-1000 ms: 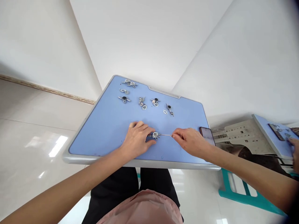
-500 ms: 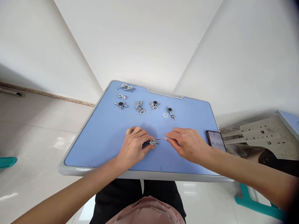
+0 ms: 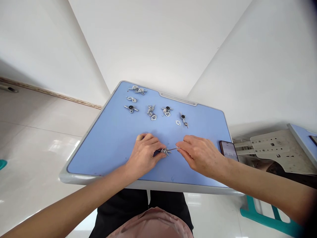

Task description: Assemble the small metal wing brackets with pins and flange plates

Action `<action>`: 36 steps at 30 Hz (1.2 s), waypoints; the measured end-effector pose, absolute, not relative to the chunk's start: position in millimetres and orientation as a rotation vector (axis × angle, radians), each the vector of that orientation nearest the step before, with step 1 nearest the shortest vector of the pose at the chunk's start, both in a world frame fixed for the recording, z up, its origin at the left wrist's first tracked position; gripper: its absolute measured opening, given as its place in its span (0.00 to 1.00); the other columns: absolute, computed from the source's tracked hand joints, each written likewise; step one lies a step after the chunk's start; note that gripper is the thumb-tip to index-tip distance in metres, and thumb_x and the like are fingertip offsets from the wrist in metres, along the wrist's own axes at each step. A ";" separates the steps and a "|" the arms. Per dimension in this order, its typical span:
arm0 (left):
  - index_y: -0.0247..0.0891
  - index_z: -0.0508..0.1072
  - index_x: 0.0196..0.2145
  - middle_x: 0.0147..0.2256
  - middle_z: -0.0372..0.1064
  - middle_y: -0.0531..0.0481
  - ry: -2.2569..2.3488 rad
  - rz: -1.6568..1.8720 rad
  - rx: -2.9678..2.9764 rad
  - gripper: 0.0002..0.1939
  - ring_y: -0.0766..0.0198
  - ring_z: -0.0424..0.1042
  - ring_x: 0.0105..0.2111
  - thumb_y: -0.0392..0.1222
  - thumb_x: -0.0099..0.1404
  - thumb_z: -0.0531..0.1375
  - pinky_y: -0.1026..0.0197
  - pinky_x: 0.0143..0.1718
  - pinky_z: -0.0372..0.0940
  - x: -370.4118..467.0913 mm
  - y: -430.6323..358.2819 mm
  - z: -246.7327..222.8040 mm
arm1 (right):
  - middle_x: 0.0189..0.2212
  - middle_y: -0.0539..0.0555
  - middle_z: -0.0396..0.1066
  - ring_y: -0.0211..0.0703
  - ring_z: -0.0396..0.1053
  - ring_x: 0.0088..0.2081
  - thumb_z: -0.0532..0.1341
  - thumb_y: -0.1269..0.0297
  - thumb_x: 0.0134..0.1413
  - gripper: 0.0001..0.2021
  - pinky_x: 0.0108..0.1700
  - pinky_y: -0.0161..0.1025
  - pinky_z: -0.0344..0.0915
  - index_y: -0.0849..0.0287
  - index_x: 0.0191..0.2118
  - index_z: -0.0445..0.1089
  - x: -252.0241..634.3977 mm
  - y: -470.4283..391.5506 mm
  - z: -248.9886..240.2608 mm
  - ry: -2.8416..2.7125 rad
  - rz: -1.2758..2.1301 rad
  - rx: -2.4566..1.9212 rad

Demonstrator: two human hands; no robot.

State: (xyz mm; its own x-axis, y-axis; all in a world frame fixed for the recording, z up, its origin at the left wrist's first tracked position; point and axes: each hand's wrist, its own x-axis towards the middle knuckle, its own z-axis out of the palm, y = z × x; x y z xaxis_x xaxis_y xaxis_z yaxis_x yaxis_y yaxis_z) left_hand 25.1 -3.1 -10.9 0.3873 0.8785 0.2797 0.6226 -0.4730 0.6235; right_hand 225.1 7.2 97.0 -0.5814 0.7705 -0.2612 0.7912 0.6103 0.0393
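Note:
My left hand (image 3: 146, 150) pinches a small silvery metal valve (image 3: 165, 151) with pipe-like stubs, holding it low over the blue desktop (image 3: 106, 145). Between the fingertips of my right hand (image 3: 198, 150) is a thin screwdriver (image 3: 172, 149), its shaft lying nearly level. The shaft's tip reaches the valve's right side; whether it sits in a screw is too small to tell. My fingers cover most of the screwdriver's handle and part of the valve.
Farther back lie similar valves with black round centres (image 3: 131, 108), loose flat plates (image 3: 178, 122) and a cluster of metal parts (image 3: 138, 89). A phone (image 3: 228, 150) showing a timer rests at the right edge. A white wall (image 3: 158, 43) stands behind the desk.
The camera view has shifted slightly, moving the desk parts a little in the picture. Both hands keep their holds, and the screwdriver still meets the valve, its shaft now tilted slightly differently.

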 end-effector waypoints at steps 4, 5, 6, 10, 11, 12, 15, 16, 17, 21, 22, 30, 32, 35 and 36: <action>0.42 0.77 0.37 0.31 0.75 0.53 1.283 0.841 2.239 0.05 0.58 0.68 0.37 0.41 0.62 0.66 0.50 0.47 0.56 24.8 -2.9 -11.7 | 0.30 0.52 0.66 0.37 0.57 0.29 0.51 0.69 0.66 0.12 0.25 0.36 0.41 0.59 0.38 0.72 222.3 8.4 97.1 2.561 -0.097 1.300; 0.42 0.77 0.37 0.31 0.75 0.53 1.282 0.844 2.241 0.05 0.58 0.67 0.37 0.41 0.62 0.66 0.50 0.47 0.56 24.8 -2.9 -12.0 | 0.30 0.52 0.65 0.37 0.56 0.29 0.51 0.70 0.65 0.12 0.25 0.36 0.41 0.59 0.37 0.72 222.2 8.9 97.1 2.564 -0.091 1.293; 0.42 0.77 0.37 0.31 0.75 0.53 1.281 0.844 2.244 0.05 0.58 0.67 0.37 0.41 0.62 0.66 0.50 0.46 0.56 24.8 -2.9 -12.4 | 0.30 0.52 0.65 0.37 0.56 0.28 0.52 0.70 0.65 0.11 0.25 0.36 0.41 0.59 0.37 0.72 222.3 9.3 96.9 2.572 -0.088 1.280; 0.42 0.77 0.37 0.31 0.75 0.53 1.277 0.847 2.255 0.05 0.58 0.67 0.37 0.42 0.62 0.66 0.50 0.46 0.56 24.5 -2.8 -13.4 | 0.28 0.51 0.62 0.37 0.52 0.27 0.52 0.71 0.65 0.11 0.25 0.36 0.41 0.60 0.35 0.71 223.4 9.8 95.1 2.607 -0.075 1.245; 0.42 0.77 0.37 0.32 0.75 0.53 1.276 0.850 2.257 0.05 0.58 0.67 0.37 0.41 0.62 0.66 0.50 0.46 0.56 24.4 -2.7 -13.5 | 0.28 0.51 0.62 0.37 0.52 0.27 0.52 0.72 0.65 0.11 0.25 0.36 0.41 0.60 0.35 0.71 223.7 9.6 94.5 2.609 -0.071 1.242; 0.42 0.77 0.37 0.31 0.75 0.53 1.275 0.854 2.258 0.06 0.59 0.67 0.37 0.41 0.61 0.66 0.50 0.46 0.56 24.3 -2.7 -13.5 | 0.28 0.51 0.61 0.37 0.52 0.26 0.52 0.72 0.64 0.11 0.25 0.36 0.41 0.60 0.35 0.70 223.8 9.5 93.9 2.608 -0.064 1.239; 0.41 0.77 0.37 0.31 0.75 0.53 1.272 0.876 2.258 0.06 0.59 0.67 0.37 0.40 0.61 0.67 0.50 0.46 0.56 24.5 -2.6 -13.7 | 0.27 0.51 0.60 0.37 0.51 0.26 0.53 0.73 0.63 0.09 0.24 0.36 0.40 0.60 0.35 0.70 222.9 8.9 92.8 2.599 -0.023 1.206; 0.41 0.78 0.37 0.31 0.75 0.53 1.270 0.885 2.257 0.06 0.59 0.68 0.37 0.40 0.60 0.67 0.50 0.46 0.56 24.6 -2.6 -13.8 | 0.27 0.51 0.60 0.37 0.50 0.26 0.53 0.74 0.62 0.09 0.24 0.36 0.40 0.60 0.34 0.70 222.1 9.0 92.8 2.598 -0.012 1.188; 0.40 0.78 0.37 0.31 0.75 0.53 1.267 0.890 2.257 0.06 0.59 0.68 0.37 0.40 0.60 0.68 0.50 0.46 0.56 24.7 -2.5 -13.9 | 0.27 0.51 0.60 0.37 0.51 0.26 0.54 0.76 0.61 0.09 0.24 0.36 0.40 0.60 0.34 0.69 220.9 9.4 93.0 2.598 -0.005 1.171; 0.40 0.78 0.36 0.30 0.75 0.53 1.251 0.902 2.253 0.06 0.59 0.68 0.36 0.39 0.59 0.68 0.50 0.46 0.56 25.1 -2.0 -14.3 | 0.29 0.52 0.61 0.38 0.53 0.29 0.53 0.84 0.52 0.13 0.24 0.35 0.41 0.61 0.35 0.68 216.2 15.2 94.6 2.618 -0.008 1.080; 0.40 0.78 0.36 0.30 0.75 0.53 1.246 0.903 2.250 0.06 0.59 0.68 0.36 0.39 0.59 0.68 0.50 0.46 0.56 25.1 -1.7 -14.3 | 0.30 0.53 0.61 0.39 0.55 0.30 0.53 0.86 0.50 0.14 0.24 0.35 0.41 0.61 0.35 0.68 215.9 17.7 94.7 2.635 -0.014 1.033; 0.41 0.78 0.37 0.30 0.74 0.54 1.212 0.895 2.245 0.05 0.58 0.68 0.36 0.37 0.61 0.66 0.50 0.46 0.56 24.3 -0.7 -12.3 | 0.28 0.52 0.60 0.40 0.54 0.31 0.52 0.82 0.58 0.11 0.28 0.37 0.50 0.62 0.35 0.67 222.3 37.6 92.4 2.886 0.140 0.343; 0.41 0.77 0.36 0.30 0.74 0.53 1.199 0.895 2.242 0.04 0.58 0.68 0.37 0.36 0.61 0.66 0.50 0.46 0.56 24.0 -0.3 -12.4 | 0.28 0.52 0.60 0.40 0.55 0.32 0.49 0.79 0.63 0.11 0.29 0.38 0.51 0.62 0.36 0.67 222.6 43.2 92.6 2.925 0.200 0.126; 0.41 0.77 0.35 0.30 0.74 0.53 1.192 0.889 2.239 0.04 0.58 0.67 0.36 0.36 0.61 0.66 0.50 0.45 0.56 23.7 0.0 -13.5 | 0.29 0.52 0.61 0.41 0.57 0.33 0.48 0.76 0.66 0.12 0.29 0.38 0.51 0.61 0.38 0.67 222.4 49.3 93.1 2.950 0.192 -0.032; 0.41 0.77 0.36 0.30 0.74 0.54 1.195 0.888 2.239 0.04 0.58 0.67 0.36 0.36 0.61 0.66 0.50 0.45 0.56 23.7 -0.1 -13.9 | 0.29 0.52 0.62 0.41 0.58 0.33 0.49 0.73 0.67 0.10 0.30 0.38 0.53 0.61 0.39 0.67 222.3 49.5 92.9 2.961 0.156 0.025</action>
State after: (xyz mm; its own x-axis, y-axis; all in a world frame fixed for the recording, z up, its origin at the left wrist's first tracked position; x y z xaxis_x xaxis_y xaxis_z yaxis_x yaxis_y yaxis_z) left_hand 23.7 -0.1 -13.9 0.4175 0.8475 0.3278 0.5583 -0.5238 0.6434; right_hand 222.3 49.5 92.9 -0.9843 0.0261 -0.1748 0.0077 0.9944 0.1055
